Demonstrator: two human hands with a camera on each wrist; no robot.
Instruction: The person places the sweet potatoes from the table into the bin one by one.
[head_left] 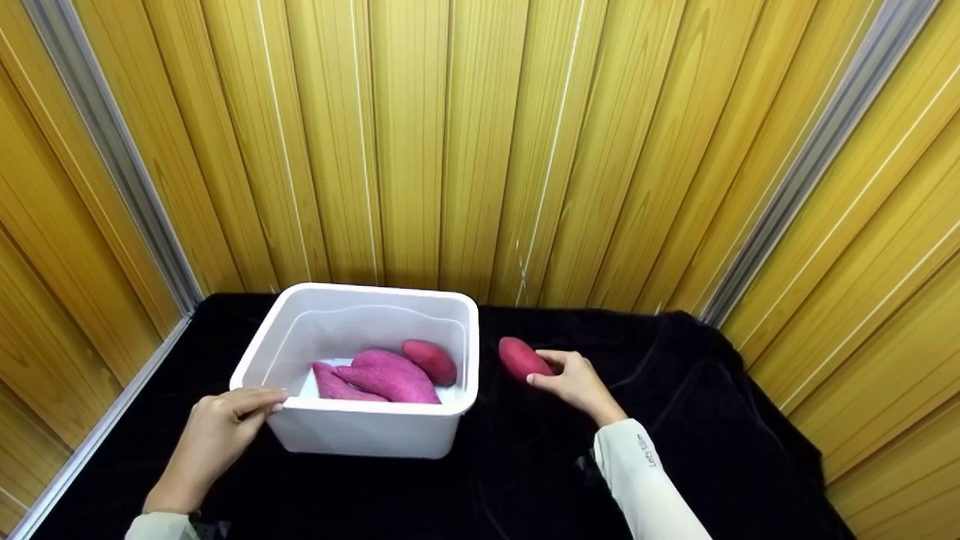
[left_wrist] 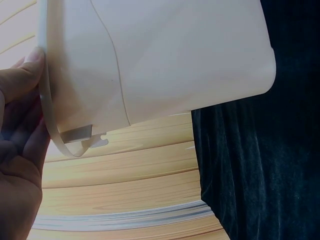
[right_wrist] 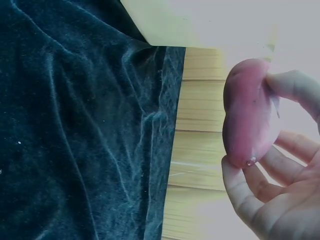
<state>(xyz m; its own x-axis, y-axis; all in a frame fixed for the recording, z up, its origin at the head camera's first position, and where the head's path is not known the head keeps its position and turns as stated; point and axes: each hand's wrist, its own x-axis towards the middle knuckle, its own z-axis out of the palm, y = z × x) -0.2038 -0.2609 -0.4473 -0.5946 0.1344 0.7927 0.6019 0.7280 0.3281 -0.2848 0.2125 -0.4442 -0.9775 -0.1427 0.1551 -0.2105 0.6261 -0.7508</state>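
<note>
A white plastic box stands to the left of the middle, holding purple-skinned sweet potatoes and a smaller red sweet potato by its right wall. At the box's near left corner my left hand grips the rim, thumb and fingers at its edge. To the right of the box, my right hand holds another red sweet potato between thumb and fingers. The right wrist view shows the fingertips along the lower end of this sweet potato, held over the dark cloth.
Black velvety cloth covers the table under the box and both arms. Yellow wood-look panels rise behind and at both sides, with grey metal strips at the corners.
</note>
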